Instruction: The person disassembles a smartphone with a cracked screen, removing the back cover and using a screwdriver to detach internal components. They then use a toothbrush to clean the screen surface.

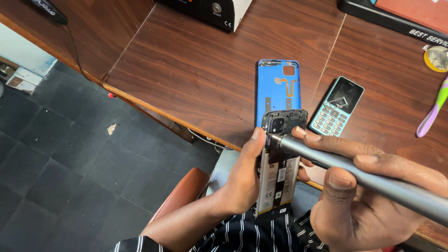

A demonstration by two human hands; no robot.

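Your left hand (242, 175) fingers clamp the opened black smartphone with exposed battery (280, 161). Your right hand (359, 196) fingers grip the grey metal screwdriver (354, 170), tip touching the phone's top.

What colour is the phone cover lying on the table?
Bright blue, with an orange strip inside: the back cover shows best in the head view.
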